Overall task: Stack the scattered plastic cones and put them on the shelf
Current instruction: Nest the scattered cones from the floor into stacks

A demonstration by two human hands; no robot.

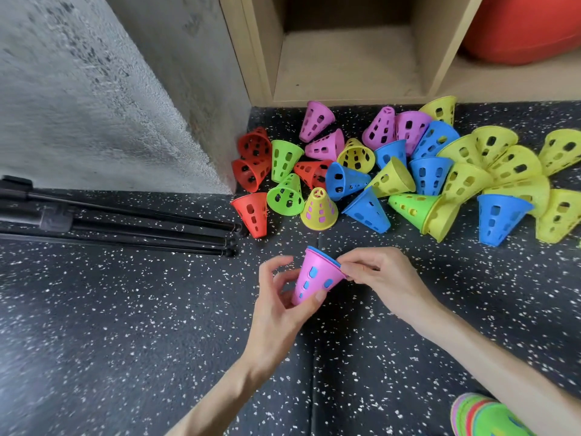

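Note:
I hold a pink cone [316, 278] with a blue cone nested inside it, low over the speckled floor. My left hand [279, 306] grips the narrow end from below. My right hand [374, 275] pinches the wide rim, where the blue edge shows. Beyond them lies a scatter of several perforated cones: red [253, 212], green [285, 195], pink [315, 119], blue [367, 210] and yellow [515, 165]. The wooden shelf [345, 67] stands behind the pile, its left compartment open.
A stack of nested cones [484, 416] shows at the bottom right. A folded black tripod [125, 221] lies on the floor to the left. A grey concrete wall [94, 89] rises at the left. A red round object [528, 26] fills the right compartment.

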